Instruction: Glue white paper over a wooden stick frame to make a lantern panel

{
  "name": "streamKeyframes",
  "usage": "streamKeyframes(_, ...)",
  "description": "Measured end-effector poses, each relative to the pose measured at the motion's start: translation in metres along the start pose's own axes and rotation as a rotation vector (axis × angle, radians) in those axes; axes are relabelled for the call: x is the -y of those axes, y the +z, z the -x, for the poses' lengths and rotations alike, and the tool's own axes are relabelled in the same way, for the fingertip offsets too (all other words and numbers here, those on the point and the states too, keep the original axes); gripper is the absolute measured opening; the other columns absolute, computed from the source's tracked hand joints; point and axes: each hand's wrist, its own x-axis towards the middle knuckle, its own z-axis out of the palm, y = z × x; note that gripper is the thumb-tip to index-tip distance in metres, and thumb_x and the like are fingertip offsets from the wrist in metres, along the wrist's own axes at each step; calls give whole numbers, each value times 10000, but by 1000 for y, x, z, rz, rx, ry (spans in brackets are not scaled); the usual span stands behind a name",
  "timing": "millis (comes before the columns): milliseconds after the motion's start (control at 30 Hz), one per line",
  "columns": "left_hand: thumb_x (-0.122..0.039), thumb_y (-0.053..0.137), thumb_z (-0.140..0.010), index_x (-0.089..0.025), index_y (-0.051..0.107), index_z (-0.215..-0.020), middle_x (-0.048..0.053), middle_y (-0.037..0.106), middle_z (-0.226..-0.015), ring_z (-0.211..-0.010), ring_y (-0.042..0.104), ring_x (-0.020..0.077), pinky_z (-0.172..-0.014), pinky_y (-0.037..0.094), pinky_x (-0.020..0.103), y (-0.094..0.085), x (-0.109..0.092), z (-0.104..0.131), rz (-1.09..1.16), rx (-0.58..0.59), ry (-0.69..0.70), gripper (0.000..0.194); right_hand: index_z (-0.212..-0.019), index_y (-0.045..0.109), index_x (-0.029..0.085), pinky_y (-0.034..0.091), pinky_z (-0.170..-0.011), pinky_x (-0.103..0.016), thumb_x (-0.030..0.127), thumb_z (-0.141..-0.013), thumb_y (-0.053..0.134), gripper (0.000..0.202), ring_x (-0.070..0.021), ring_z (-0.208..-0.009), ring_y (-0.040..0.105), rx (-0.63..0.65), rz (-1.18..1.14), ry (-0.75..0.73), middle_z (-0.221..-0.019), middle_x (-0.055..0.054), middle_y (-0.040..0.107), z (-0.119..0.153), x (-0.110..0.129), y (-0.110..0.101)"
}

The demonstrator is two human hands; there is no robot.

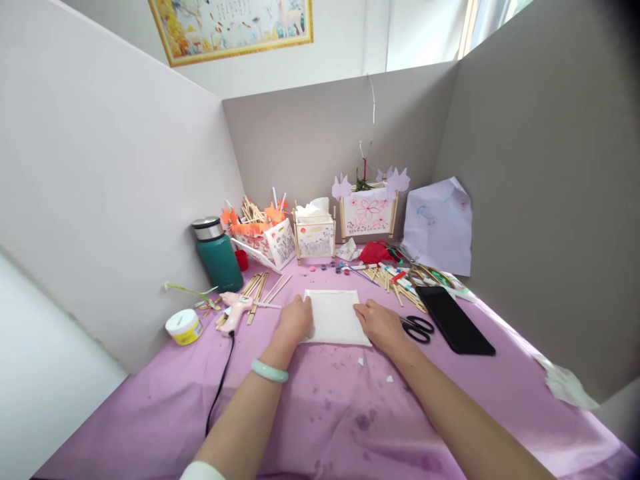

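Observation:
A white rectangular panel (336,317), which looks like paper or thin board with a raised edge, lies on the purple tablecloth in front of me. My left hand (296,319) closes on its left edge, fingers curled and partly hidden. On the opposite edge my right hand (378,323) grips with thumb and fingers. Just right of that hand lie black-handled scissors (418,329), their blades mostly hidden behind it. A pink hot glue gun (236,311) rests to the left of my left hand, its black cord trailing toward me.
Thin wooden sticks (257,288) lie behind the glue gun. A green flask (218,257) and a white-lidded jar (184,327) stand left. Decorated boxes (315,239) line the back divider. Markers (395,277) and a black phone (454,321) lie right. Grey partitions (540,200) enclose the table.

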Motion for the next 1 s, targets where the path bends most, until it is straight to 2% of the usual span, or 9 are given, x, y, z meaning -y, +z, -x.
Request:
streamKeyframes(167, -341, 552, -906, -158, 539, -1193, 85, 587, -1156, -962, 608, 195, -810, 535, 398, 1, 0, 2, -13, -21, 9, 341, -958, 674, 253, 370, -623, -260, 364, -975, 344, 348, -184, -796, 635, -3, -3, -22, -892, -50, 644, 0, -1, -1)
streamKeyframes(233, -346, 550, -907, -157, 540, -1191, 83, 589, -1148, -952, 609, 192, -805, 535, 394, 1, 0, 4, -9, -41, 6, 341, -1064, 654, 268, 385, -646, -266, 356, -981, 328, 348, -186, -829, 640, -14, -14, -15, -941, -46, 655, 1, -2, -1)
streamKeyframes(300, -368, 526, -918, -160, 518, -1218, 83, 591, -1139, -935, 611, 187, -798, 534, 393, 1, -1, 6, 2, -74, -3, 365, -1235, 569, 269, 401, -695, -274, 352, -989, 303, 372, -187, -891, 637, -35, -27, -2, -1036, -53, 657, 1, -2, -1)
streamKeyframes(367, -410, 448, -946, -173, 497, -1244, 86, 591, -1121, -910, 617, 187, -788, 527, 388, 1, -1, 7, 14, -104, -7, 383, -1303, 513, 255, 404, -729, -276, 352, -995, 282, 397, -186, -934, 630, -49, -34, 2, -1091, -60, 651, 1, -3, 0)
streamKeyframes(467, -467, 332, -963, -181, 545, -1176, 108, 585, -1091, -904, 625, 213, -786, 505, 377, 2, -4, 8, 21, -118, 12, 416, -1142, 625, 254, 395, -700, -271, 347, -990, 298, 372, -187, -890, 639, -37, -27, -26, -983, -48, 670, 0, -2, 0)
streamKeyframes(533, -482, 329, -953, -174, 568, -1130, 128, 574, -1097, -933, 620, 236, -794, 489, 367, 2, -5, 8, 18, -115, 22, 428, -1047, 664, 246, 386, -670, -270, 334, -983, 321, 359, -191, -850, 643, -27, -19, -44, -910, -47, 668, -1, -1, 1)
streamKeyframes(833, -449, 327, -953, -183, 562, -1139, 163, 547, -1144, -1009, 582, 259, -800, 461, 352, 3, -8, 15, 31, -117, 41, 401, -1081, 668, 239, 403, -650, -271, 316, -968, 347, 349, -202, -835, 657, -62, -54, -55, -909, -59, 687, 0, -4, 6)
streamKeyframes(1000, -452, 346, -955, -167, 521, -1207, 132, 579, -1083, -931, 617, 235, -774, 484, 348, 2, -5, 12, 61, -153, -18, 419, -1150, 638, 227, 451, -744, -286, 300, -948, 376, 338, -203, -957, 654, -148, -157, -36, -1076, -41, 698, -1, -9, 8)
